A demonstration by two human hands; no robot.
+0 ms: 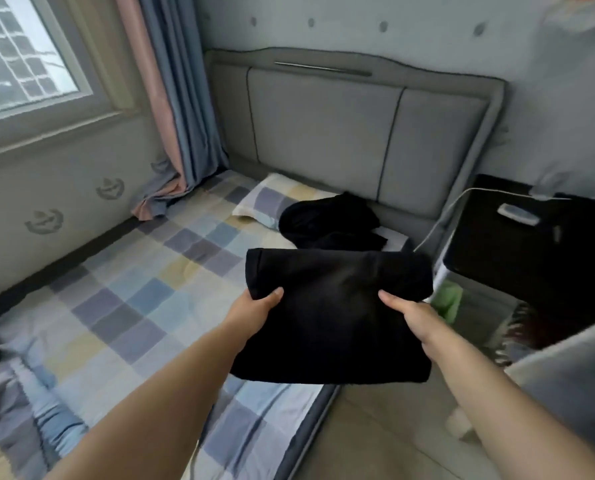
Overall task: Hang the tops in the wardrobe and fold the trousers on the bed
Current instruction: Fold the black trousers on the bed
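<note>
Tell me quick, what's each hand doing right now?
Left hand: closed on the left edge of the folded black garment, thumb on top.
Right hand: closed on the same garment's right edge, thumb on top.

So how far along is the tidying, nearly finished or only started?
Partway, I'd guess. Done: one black garment, probably trousers, already looks folded into a neat rectangle. In hand: the left hand and right hand grip its sides, holding it above the edge of the checked bed. Left: a crumpled black heap lies unfolded by the pillow. No wardrobe is in view, so I can't judge the hanging.
</note>
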